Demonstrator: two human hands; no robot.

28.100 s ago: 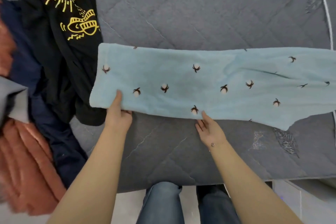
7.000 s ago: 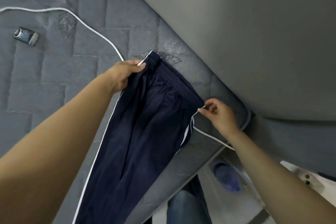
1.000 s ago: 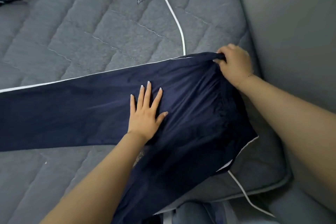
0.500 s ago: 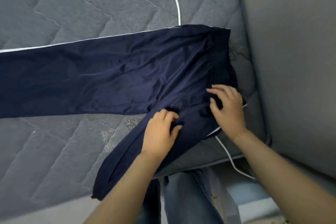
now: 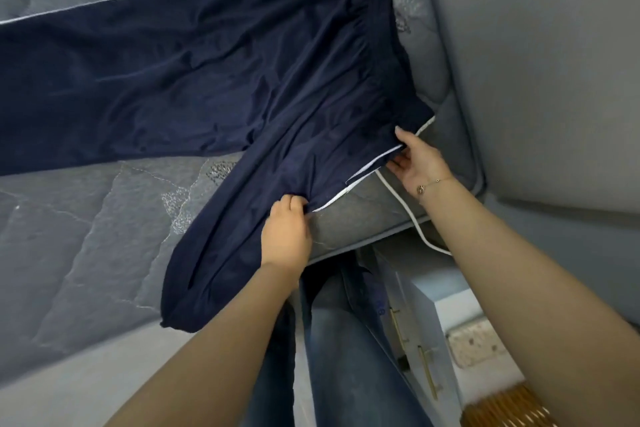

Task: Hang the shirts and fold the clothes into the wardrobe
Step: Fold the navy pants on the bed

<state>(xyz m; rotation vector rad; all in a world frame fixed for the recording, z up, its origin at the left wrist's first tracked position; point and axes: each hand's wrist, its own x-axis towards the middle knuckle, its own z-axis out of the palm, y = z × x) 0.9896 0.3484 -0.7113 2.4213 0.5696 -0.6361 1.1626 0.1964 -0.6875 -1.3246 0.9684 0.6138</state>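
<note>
Navy track pants (image 5: 214,55) with white side piping lie spread on the grey quilted mattress (image 5: 86,218). One leg runs off to the left; the other slants down over the near edge of the bed. The elastic waistband sits at the top right. My left hand (image 5: 287,232) pinches the near leg's side seam by the piping. My right hand (image 5: 417,158) holds the lower corner of the waistband, with the thumb on top of the cloth and the fingers under it.
A white cable (image 5: 412,218) hangs over the mattress corner by my right wrist. A grey padded headboard (image 5: 536,62) rises on the right. Below it stands a pale bedside cabinet (image 5: 426,340) with gold handles. My legs in jeans are pressed against the bed edge.
Both hands have slid from the crotch area toward the near side seam. The right hand has taken the waistband corner. The view has dropped lower and nearer.
</note>
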